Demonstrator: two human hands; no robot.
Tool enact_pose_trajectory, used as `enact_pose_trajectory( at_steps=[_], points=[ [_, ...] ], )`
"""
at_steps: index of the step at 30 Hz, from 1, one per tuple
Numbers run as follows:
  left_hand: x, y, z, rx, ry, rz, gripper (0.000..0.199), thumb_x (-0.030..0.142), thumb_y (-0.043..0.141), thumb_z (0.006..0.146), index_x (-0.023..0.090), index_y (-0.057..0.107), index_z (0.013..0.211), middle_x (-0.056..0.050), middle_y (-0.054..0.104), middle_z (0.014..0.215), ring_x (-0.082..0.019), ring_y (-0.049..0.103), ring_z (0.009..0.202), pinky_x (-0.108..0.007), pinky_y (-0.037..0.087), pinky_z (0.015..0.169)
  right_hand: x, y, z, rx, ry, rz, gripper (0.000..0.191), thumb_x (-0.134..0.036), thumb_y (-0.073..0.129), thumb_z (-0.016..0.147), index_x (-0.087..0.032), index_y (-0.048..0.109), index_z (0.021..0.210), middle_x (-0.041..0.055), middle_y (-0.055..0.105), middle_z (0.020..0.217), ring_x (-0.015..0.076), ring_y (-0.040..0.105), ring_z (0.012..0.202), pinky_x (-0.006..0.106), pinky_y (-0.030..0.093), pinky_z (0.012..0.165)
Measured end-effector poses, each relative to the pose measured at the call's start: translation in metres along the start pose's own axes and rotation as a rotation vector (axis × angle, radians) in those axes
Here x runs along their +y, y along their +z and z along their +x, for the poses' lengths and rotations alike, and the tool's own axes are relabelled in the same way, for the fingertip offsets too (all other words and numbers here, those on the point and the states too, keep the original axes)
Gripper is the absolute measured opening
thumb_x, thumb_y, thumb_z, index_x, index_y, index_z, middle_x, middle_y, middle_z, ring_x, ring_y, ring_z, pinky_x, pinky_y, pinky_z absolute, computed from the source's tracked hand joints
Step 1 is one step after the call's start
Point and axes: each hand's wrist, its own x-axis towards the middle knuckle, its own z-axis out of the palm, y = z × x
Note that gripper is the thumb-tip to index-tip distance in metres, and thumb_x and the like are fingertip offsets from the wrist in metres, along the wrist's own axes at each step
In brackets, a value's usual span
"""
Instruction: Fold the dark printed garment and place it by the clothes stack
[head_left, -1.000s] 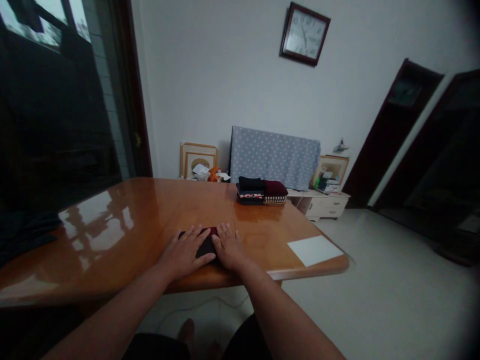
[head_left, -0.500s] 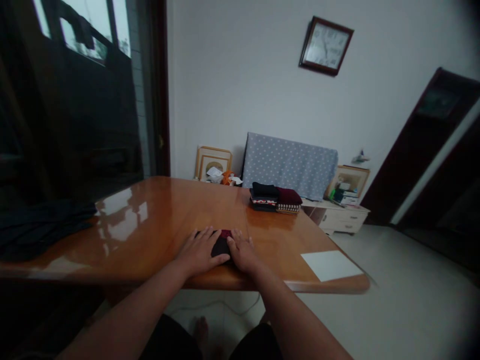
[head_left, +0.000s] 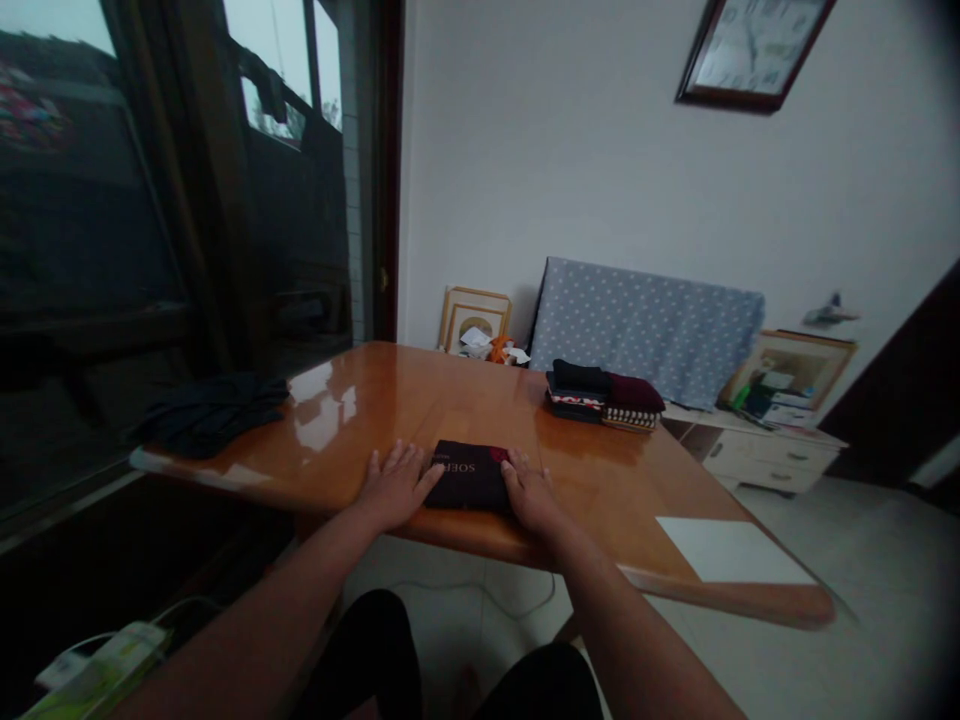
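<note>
A folded black garment (head_left: pixel 469 478) with printed lettering and a small red patch lies flat near the front edge of the wooden table (head_left: pixel 420 400). My left hand (head_left: pixel 397 482) rests at its left side, fingers spread, the thumb on the cloth. At the right side, my right hand (head_left: pixel 531 488) lies with its fingers apart, touching the garment's edge. Neither hand grips anything. Further back on the right stand two stacks of folded clothes, one topped in black (head_left: pixel 579 378), the other in dark red (head_left: pixel 634 393).
A dark crumpled cloth pile (head_left: pixel 217 410) lies at the table's left end. On the right is a white sheet (head_left: pixel 735 550). Behind the table are a dotted grey cloth (head_left: pixel 645 325) and a white cabinet (head_left: pixel 780 460).
The view has turned left, so the scene sits further right. My hands have moved apart on the garment, uncovering its lettering and more of its surface.
</note>
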Motion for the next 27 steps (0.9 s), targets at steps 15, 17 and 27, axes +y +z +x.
enact_pose_trajectory(
  at_steps=[15,17,27],
  points=[
    [0.090,0.001,-0.006,0.160,0.486,-0.153,0.064,0.051,0.035,0.099,0.014,0.033,0.152,-0.014,0.039,0.156,-0.025,0.034,0.145,-0.044,0.026,0.119,0.003,0.002,-0.001,0.010,-0.026,0.050,0.059,-0.049,0.025,0.103,-0.021,0.033,0.153,0.0115,0.030,0.160,0.0266,0.022,0.150,0.057,0.006,0.119],
    [0.096,0.010,-0.008,0.128,0.460,-0.138,0.068,0.053,0.039,0.097,0.013,0.033,0.152,-0.016,0.041,0.155,-0.028,0.038,0.143,-0.046,0.028,0.117,0.004,0.001,0.001,0.006,-0.034,0.104,0.060,-0.050,0.025,0.102,-0.020,0.035,0.153,0.0110,0.029,0.160,0.0264,0.021,0.150,0.055,0.007,0.120],
    [0.094,0.009,-0.007,0.062,0.460,-0.079,0.082,0.043,0.062,0.081,0.020,0.032,0.154,-0.015,0.041,0.154,-0.032,0.037,0.142,-0.049,0.023,0.117,0.014,-0.012,-0.038,0.267,0.110,0.384,0.066,-0.059,0.032,0.096,-0.013,0.055,0.138,0.0175,0.052,0.144,0.0284,0.044,0.138,0.045,0.027,0.116]
  ],
)
